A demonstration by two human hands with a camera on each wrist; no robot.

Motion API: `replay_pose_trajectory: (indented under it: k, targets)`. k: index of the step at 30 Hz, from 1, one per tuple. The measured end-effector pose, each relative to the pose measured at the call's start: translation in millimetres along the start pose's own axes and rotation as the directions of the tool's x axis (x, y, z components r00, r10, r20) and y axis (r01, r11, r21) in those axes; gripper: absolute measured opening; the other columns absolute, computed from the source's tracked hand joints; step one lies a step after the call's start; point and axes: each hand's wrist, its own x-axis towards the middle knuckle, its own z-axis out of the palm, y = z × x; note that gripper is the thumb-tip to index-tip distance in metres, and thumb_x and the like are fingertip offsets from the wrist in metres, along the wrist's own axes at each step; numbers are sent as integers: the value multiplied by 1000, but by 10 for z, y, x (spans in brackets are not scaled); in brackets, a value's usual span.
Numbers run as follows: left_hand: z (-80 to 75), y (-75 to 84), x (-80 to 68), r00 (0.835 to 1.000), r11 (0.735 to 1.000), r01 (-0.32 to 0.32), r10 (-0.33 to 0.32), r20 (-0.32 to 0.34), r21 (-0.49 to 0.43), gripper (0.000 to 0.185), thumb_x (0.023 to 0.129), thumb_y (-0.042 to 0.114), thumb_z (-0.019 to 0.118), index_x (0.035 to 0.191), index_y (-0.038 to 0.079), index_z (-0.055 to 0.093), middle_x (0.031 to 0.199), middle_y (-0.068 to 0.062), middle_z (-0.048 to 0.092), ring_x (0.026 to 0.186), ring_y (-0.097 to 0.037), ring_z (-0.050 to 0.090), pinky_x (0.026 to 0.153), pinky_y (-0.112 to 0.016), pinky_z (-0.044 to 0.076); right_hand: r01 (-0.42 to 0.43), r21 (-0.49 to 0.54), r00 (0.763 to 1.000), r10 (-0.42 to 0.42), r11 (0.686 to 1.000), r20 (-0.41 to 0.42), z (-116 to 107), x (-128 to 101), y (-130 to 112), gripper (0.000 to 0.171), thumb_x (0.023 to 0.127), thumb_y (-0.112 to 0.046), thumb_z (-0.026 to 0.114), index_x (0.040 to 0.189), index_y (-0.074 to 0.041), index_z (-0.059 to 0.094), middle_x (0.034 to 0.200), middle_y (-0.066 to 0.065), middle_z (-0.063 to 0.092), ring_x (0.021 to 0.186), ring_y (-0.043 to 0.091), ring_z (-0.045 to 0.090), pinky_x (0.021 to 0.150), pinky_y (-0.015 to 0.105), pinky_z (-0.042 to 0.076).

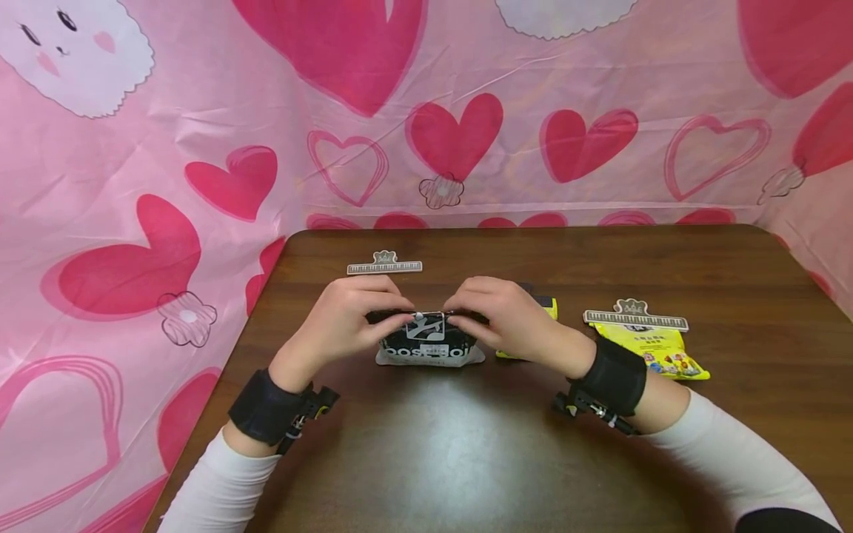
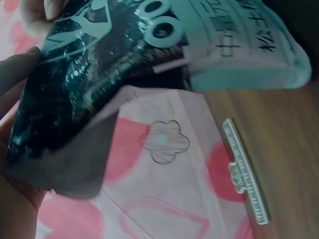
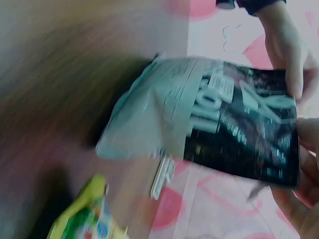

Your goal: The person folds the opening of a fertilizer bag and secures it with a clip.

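I see a ruler-shaped clip (image 1: 384, 265) lying on the bench (image 1: 733, 274); a clipped yellow snack bag (image 1: 656, 348) sits well apart, pink heart backdrop (image 1: 200, 111) behind.

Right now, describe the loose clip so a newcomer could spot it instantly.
On the brown table, look to the far edge, left of centre, beyond the left hand. The silver ruler-shaped clip lies there alone on bare wood, whereas its twin is clamped on the yellow snack bag.

The black-and-white snack bag (image 1: 429, 342) shows large white letters, upside down and partly covered — roughly "OOSE 30". The yellow bag (image 1: 660, 349) has small print — too small to read.
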Motion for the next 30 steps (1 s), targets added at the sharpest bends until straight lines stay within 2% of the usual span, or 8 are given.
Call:
replay_pose_trajectory:
  k: [5, 15, 21, 30]
  targets:
    - [18, 76, 62, 999, 996, -34, 32, 28, 80, 10, 81, 22, 82, 90, 17, 79, 80, 8, 69, 72, -4, 62, 64, -24, 50, 8, -10, 1000, -8, 1000, -25, 82, 95, -100, 14, 86, -17, 77, 99, -13, 74, 91, -3, 69, 84, 8, 61, 75, 26, 54]
    - [40, 107, 74, 996, 987, -76, 69, 55, 139, 8, 82, 19, 81, 88, 15, 79, 80, 6, 69, 73, -7, 64, 66, -24, 53, 28, -49, 994, -33, 998, -100, 180, 165, -171, 10, 85, -13, 78, 93, -10, 75, 86, -1, 71, 80, 11, 64, 74, 27, 56]
    - [61, 98, 72, 996, 990, -80, 73, 58, 118, 9, 81, 15, 82, 89, 13, 78, 80, 4, 70, 73, -7, 65, 67, -24, 54, 26, -45, 993, -31, 999, -111, 200, 177, -170, 5, 87, -11, 75, 91, -10, 74, 85, -1, 71, 80, 12, 65, 74, 28, 55]
    - [82, 100, 66, 995, 993, -88, 84, 49, 74, 14, 77, 8, 83, 90, 8, 79, 75, 1, 66, 66, -7, 61, 60, -22, 52, 2, 19, 997, -1, 1000, -72, 179, 208, -168, 4, 87, -9, 74, 91, -10, 74, 82, -1, 70, 76, 9, 64, 71, 26, 54]
